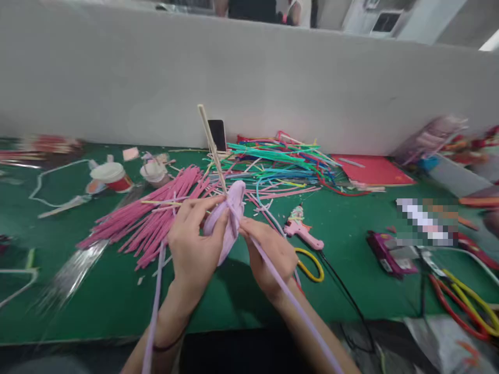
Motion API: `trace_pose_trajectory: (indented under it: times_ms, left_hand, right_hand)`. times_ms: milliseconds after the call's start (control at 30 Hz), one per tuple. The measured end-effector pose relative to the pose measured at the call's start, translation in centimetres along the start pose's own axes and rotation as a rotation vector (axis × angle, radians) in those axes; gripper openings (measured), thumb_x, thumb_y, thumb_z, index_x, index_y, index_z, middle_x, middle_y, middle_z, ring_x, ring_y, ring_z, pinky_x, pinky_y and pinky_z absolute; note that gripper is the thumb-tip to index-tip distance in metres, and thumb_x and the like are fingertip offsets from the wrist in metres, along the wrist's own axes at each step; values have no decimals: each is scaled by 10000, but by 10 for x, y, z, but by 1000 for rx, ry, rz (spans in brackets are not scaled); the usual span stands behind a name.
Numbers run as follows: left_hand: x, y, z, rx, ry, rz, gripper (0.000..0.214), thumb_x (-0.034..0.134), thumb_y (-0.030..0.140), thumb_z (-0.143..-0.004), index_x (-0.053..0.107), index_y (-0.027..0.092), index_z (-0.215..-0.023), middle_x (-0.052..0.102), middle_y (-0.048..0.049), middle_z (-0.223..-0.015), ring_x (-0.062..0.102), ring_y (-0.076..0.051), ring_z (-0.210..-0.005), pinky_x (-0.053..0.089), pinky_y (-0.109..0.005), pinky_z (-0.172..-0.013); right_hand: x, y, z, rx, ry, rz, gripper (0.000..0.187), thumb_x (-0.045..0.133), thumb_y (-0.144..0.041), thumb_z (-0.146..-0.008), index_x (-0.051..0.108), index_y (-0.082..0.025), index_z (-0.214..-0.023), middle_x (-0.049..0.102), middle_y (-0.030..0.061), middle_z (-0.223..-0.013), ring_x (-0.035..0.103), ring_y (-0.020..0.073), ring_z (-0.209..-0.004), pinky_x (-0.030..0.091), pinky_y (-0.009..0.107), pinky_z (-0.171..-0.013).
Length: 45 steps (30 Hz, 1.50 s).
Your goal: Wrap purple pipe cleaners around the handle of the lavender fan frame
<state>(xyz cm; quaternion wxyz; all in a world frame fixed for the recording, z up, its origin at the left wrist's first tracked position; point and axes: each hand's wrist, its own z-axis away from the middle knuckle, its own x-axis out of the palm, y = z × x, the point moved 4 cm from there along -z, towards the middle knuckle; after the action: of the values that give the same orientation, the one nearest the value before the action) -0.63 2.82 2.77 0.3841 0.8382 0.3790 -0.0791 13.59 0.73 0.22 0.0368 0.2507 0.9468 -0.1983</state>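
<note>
Over the green tabletop (111,314), the left hand (197,236) clamps a rounded, fuzzy lilac piece (236,198) while the right hand (271,254) pinches a slim lilac strand (288,293) at its edge, seemingly mid-winding, the next move calling for even tension.

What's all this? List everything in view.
Wall: one, grey, back
Tabletop: one, green, foreground
Mixed strands: many, multicoloured, back centre
Pink strands: many, pink, left
Plastic wrap: one, clear, left
Cups: two, whitish (one partly red), back left
Phone: one, dark, by the wall
Sheet: one, red, back right
Glue gun: one, pink, right of centre
Looped handle: one, yellow, near glue gun
Pack: one, purple, right
Blurred clutter: uncountable, mixed, far right
People: count unclear, mixed clothing, behind wall
Lilac piece: one, lilac, centre
Stick: one, pale, rising at lilac piece
Lilac strands: two, lilac, reaching bottom edge
Left hand: one, bare, gripping lilac piece
Right hand: one, bare, pinching a lilac strand
</note>
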Motion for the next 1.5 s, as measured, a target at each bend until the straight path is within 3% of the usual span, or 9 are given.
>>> trace_pose_trajectory:
  times_ms: [233,400,500,633,733,1000,1233,1333,1500]
  left_hand:
    - [3,-13,-8,-85,-95,104,213,610,307,-946,751,180,-1045,745,-59,-1035,690,-218,-1009,523,-340,-940]
    - [3,-27,-16,-217,-169,213,230,615,336,-942,751,194,-1059,757,-54,-1062,695,-229,-1008,516,-358,-977]
    - [3,-29,-20,-223,-187,251,218,638,351,-929,762,211,-1040,761,-44,-1058,696,-226,-1003,518,-353,-976]
    - [3,-25,-20,-188,-127,248,230,694,345,-896,745,211,-1077,755,-39,-1106,693,-217,-1024,525,-335,-946]
    - [3,-22,-19,-164,-72,215,204,733,336,-867,739,200,-1020,758,-28,-1024,700,-204,-962,538,-314,-883]
    - [5,-17,-22,-44,-85,88,162,621,278,-930,724,164,-979,725,-57,-977,685,-214,-963,529,-331,-894]
    - [6,-18,-22,-63,-113,122,173,590,265,-931,719,167,-991,722,-63,-998,677,-219,-990,526,-348,-932]
    - [5,-23,-27,-116,-168,174,171,593,279,-916,711,180,-992,729,-57,-1020,679,-220,-992,516,-367,-982]
    - [6,-29,-39,-143,-304,210,161,585,297,-885,695,211,-966,734,-55,-1012,681,-237,-987,524,-395,-987]
  right_hand:
    - [6,-2,-3,61,-34,23,226,591,-113,-970,684,-208,-1153,809,51,-978,779,160,-901,627,245,-858]
    - [10,19,4,349,-110,-62,150,577,-219,-999,713,-217,-1060,789,28,-939,761,156,-845,619,264,-782]
    - [9,27,6,456,-111,-92,134,602,-247,-991,723,-222,-1042,779,19,-937,749,155,-864,605,274,-808]
    - [7,24,3,386,-109,-92,136,615,-219,-979,719,-219,-1068,781,34,-965,746,163,-904,601,276,-826]
    - [6,18,0,299,-96,-57,143,624,-178,-967,710,-205,-1078,785,50,-965,751,165,-886,607,273,-810]
    - [8,1,-9,91,-34,29,170,661,-105,-928,698,-171,-1080,800,72,-935,767,160,-851,618,242,-817]
    - [11,-3,-11,69,-48,35,179,639,-113,-942,692,-194,-1092,804,67,-948,770,164,-862,626,257,-816]
    - [11,-1,-9,152,-73,-2,147,635,-128,-948,704,-180,-1068,804,66,-953,769,157,-867,615,246,-821]
    - [10,21,-2,529,-119,-132,141,613,-295,-981,725,-217,-1021,790,31,-920,754,163,-856,596,275,-774]
